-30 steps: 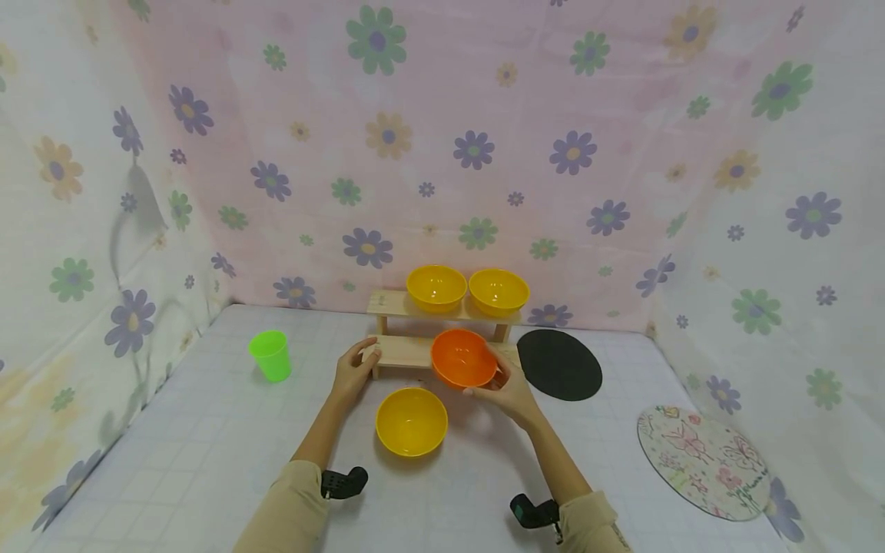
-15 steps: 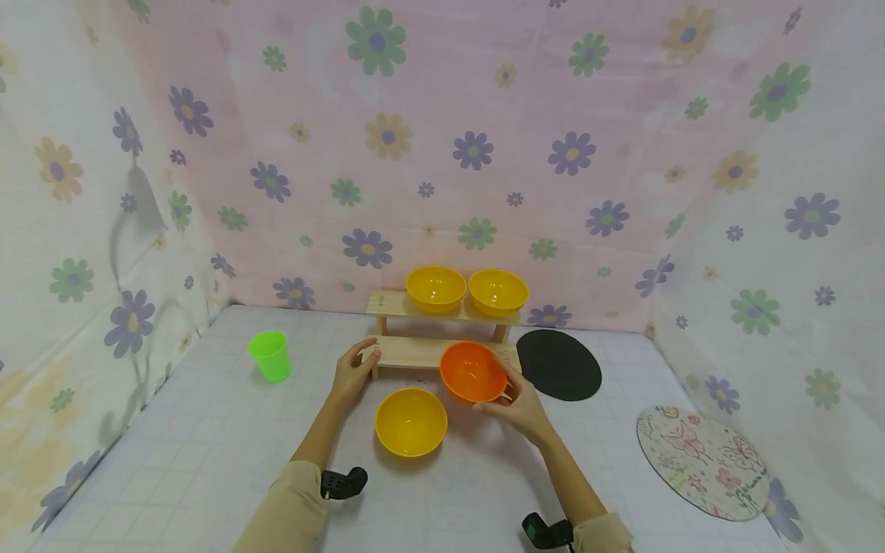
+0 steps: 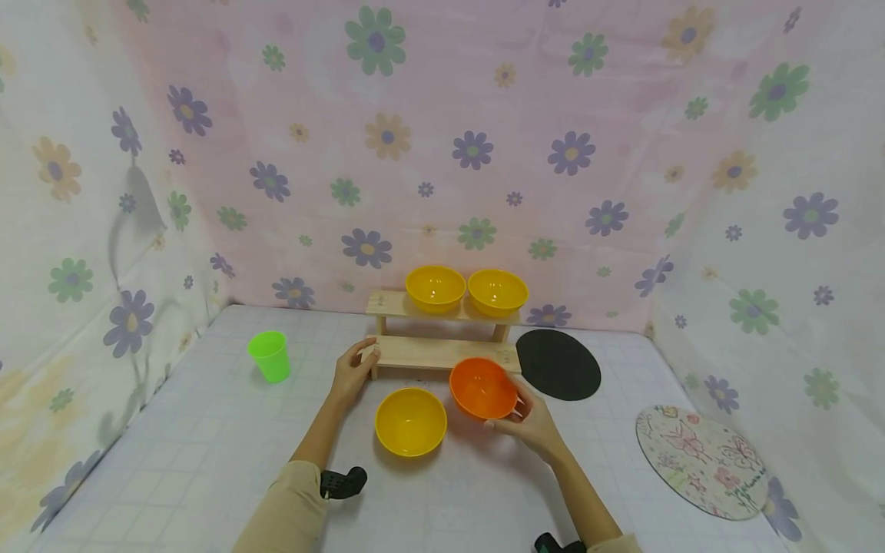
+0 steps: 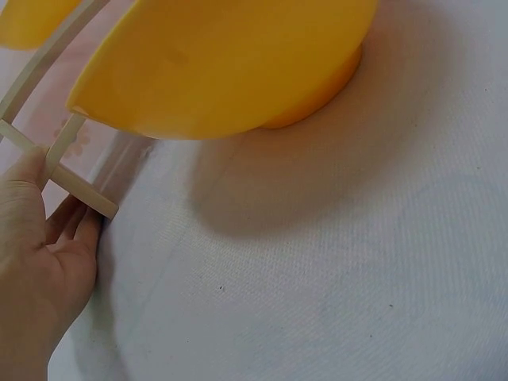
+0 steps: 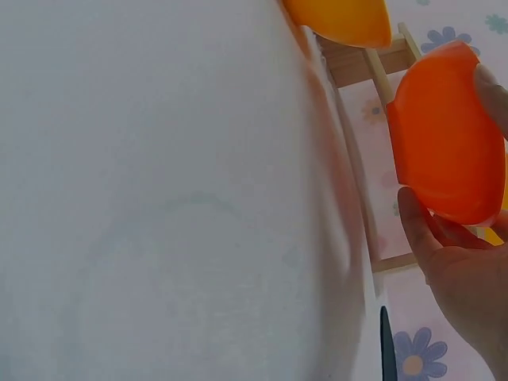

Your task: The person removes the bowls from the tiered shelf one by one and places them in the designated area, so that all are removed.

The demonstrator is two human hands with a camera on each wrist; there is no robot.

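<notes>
My right hand (image 3: 531,424) holds an orange bowl (image 3: 482,389) by its right side, in front of the right end of a two-step wooden shelf (image 3: 429,352). In the right wrist view, the orange bowl (image 5: 448,135) is off the table, pinched between thumb and fingers. On the left, my left hand (image 3: 353,374) grips the end of the shelf's lower step. The left wrist view has the thumb and fingers of that hand (image 4: 48,262) on either side of the wood (image 4: 83,193). A yellow bowl (image 3: 411,422) stands on the table between my forearms.
Two more yellow bowls (image 3: 435,289) sit side by side on the upper step. A green cup (image 3: 270,356) stands at the left. A black round mat (image 3: 558,365) lies right of the shelf, and a patterned round mat (image 3: 701,462) farther right. Flowered cloth hangs behind.
My right hand has moved the orange bowl from over the lower step toward me and to the right. The left hand and the shelf have stayed put.
</notes>
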